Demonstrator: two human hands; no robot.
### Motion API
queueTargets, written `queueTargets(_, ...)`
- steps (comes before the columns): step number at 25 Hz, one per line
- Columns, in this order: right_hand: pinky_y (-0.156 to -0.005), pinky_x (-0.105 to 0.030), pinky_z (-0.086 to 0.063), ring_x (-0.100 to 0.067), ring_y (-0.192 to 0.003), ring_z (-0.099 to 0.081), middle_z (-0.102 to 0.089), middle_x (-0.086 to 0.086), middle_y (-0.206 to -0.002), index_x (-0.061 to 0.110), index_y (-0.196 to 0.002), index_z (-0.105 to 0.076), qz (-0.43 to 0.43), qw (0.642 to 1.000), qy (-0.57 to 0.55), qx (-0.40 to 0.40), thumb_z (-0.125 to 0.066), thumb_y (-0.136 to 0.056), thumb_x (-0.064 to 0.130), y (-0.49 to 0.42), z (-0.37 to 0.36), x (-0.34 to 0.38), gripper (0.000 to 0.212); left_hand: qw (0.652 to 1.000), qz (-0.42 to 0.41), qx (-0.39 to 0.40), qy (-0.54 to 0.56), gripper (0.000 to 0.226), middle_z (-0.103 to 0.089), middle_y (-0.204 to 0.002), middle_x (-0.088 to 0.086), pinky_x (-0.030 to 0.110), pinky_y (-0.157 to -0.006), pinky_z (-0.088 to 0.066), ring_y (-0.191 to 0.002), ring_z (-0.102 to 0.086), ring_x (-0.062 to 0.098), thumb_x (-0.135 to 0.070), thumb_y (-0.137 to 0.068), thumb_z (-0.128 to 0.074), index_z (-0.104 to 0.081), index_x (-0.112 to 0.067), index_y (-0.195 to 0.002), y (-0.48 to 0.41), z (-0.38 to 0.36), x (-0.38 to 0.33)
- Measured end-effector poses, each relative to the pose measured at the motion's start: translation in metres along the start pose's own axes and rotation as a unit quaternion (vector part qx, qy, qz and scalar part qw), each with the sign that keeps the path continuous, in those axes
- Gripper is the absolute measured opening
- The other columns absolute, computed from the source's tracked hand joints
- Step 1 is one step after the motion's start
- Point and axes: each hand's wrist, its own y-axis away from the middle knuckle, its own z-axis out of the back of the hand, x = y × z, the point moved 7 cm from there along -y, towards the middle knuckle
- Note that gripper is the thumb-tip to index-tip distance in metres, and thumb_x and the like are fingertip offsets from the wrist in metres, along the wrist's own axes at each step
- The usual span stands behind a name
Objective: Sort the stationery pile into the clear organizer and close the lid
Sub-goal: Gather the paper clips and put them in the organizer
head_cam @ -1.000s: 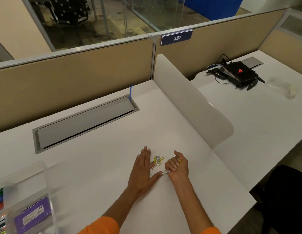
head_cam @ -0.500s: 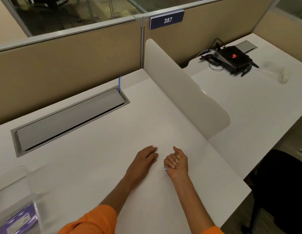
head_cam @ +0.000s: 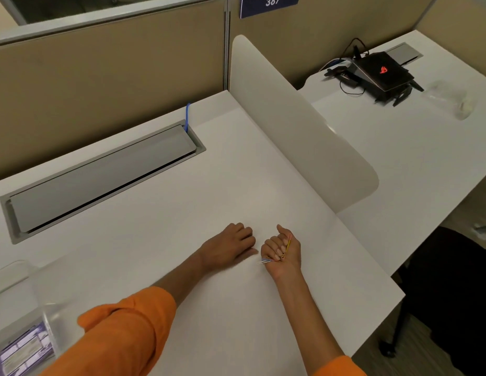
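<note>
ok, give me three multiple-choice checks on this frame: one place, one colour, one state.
1. Where is the clear organizer? A) near-left end of the desk B) far-right end C) dead centre
2. Sleeve colour? A) blue B) orange C) grey
3. Right hand? A) flat and empty B) holding a pen C) gripping paper clips

Key: 1A, it sits at the view's lower left; 2B, the fabric on both arms is orange; 3C, coloured clips poke out of its grip.
</note>
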Motion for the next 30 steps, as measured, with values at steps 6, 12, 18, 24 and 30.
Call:
queueTargets(6, -0.024, -0.014, -0.018, -0.009, -0.02, -0.023, -0.026, 0.004, -0.029, 0.019, -0.037, -0.032, -0.004, 1.0, -0.021, 0.008, -0.049, -0.089, 0.016, -0.001, 0.0, 0.002, 0.055, 0.996, -0.084, 0.009, 0.006, 0.035, -0.05, -0.076, 0.001, 0.031, -0.065, -0.038, -0.067, -0.042, 0.019, -0.038, -0.104, -0.041, -0.053, -0.014, -0.082, -0.008, 0.0, 0.003)
queueTargets(12, -0.026, -0.014, -0.015, -0.009, -0.021, -0.023, -0.026, 0.004, -0.029, 0.018, -0.037, -0.032, 0.003, 0.999, -0.038, 0.021, -0.053, -0.084, 0.016, 0.0, -0.001, 0.006, 0.052, 0.992, -0.118, -0.015, -0.032, 0.052, -0.049, -0.062, 0.001, 0.029, -0.055, -0.037, -0.049, -0.044, 0.022, -0.038, -0.106, -0.031, -0.051, -0.014, -0.064, -0.014, 0.001, 0.001)
queueTargets(18, -0.024, -0.017, -0.021, -0.009, -0.021, -0.025, -0.028, 0.003, -0.03, 0.018, -0.038, -0.035, 0.021, 0.997, -0.037, 0.066, -0.084, -0.05, 0.003, 0.001, -0.006, 0.01, 0.053, 0.995, -0.086, -0.014, -0.042, 0.052, -0.042, -0.052, 0.001, 0.027, -0.042, -0.039, -0.04, -0.039, 0.023, -0.036, -0.1, -0.044, -0.046, -0.014, -0.054, -0.019, -0.004, 0.004)
queueTargets(24, -0.024, -0.017, -0.021, -0.009, -0.022, -0.024, -0.027, 0.004, -0.03, 0.019, -0.038, -0.032, 0.036, 0.997, -0.045, 0.052, -0.075, -0.058, 0.006, 0.004, -0.009, 0.014, 0.05, 0.885, 0.329, -0.164, 0.286, 0.059, -0.027, -0.045, 0.002, 0.036, -0.049, -0.039, -0.042, -0.025, 0.019, -0.043, -0.1, -0.043, -0.023, -0.016, -0.051, -0.007, 0.022, 0.032)
queueTargets(30, -0.024, -0.017, -0.02, -0.009, -0.022, -0.024, -0.028, 0.004, -0.031, 0.019, -0.037, -0.033, 0.034, 0.997, -0.059, 0.037, -0.052, -0.088, 0.016, 0.005, -0.024, 0.002, 0.055, 0.21, 0.424, -0.382, 0.794, 0.058, -0.018, -0.051, -0.001, 0.027, -0.042, -0.012, -0.041, -0.014, 0.013, -0.039, -0.099, -0.048, -0.02, -0.019, -0.053, 0.011, 0.012, 0.017)
